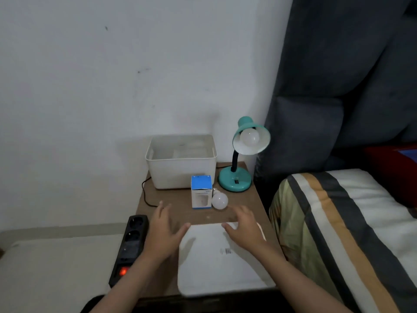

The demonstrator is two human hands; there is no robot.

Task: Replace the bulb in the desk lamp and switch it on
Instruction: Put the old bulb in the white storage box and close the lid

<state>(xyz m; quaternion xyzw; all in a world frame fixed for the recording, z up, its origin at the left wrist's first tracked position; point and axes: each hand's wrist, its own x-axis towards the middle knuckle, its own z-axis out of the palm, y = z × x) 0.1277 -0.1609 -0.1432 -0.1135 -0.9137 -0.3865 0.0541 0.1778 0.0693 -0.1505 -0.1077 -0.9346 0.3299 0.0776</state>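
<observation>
- Loose white frosted globe bulb [219, 201] is lying on its side on the brown wooden bench [246, 206], touching the right face of the small blue-and-white cardboard bulb box [201, 192], its pale neck pointing far and left.
- Judging it light, smooth and slippery, and breakable if knocked off the edge; it is free to roll. Best taken around the widest part of the globe, spread fingertips, gentle pressure.
- Teal metal gooseneck desk lamp [243, 152] is standing at the far right corner of the bench, shade tilted toward the viewer, unlit.
- A second white round bulb [249, 137] is sitting in the lamp's shade; judged the one to come out. Likely needing a twist at the globe while the shade is steadied.
- Small dark switch is showing on the lamp's round teal base [235, 179].
- Left hand [163, 231] is hovering over the near left of the bench, fingers spread and released, grasping nothing.
- Right hand [244, 227] is hovering above a white flat rectangular sheet [216, 263], fingers loose and released, empty, just near of the loose bulb.
- Cream plastic storage bin [180, 163] is sitting far left; black power strip [129, 247], red switch glowing, is lying left of the bench.
</observation>
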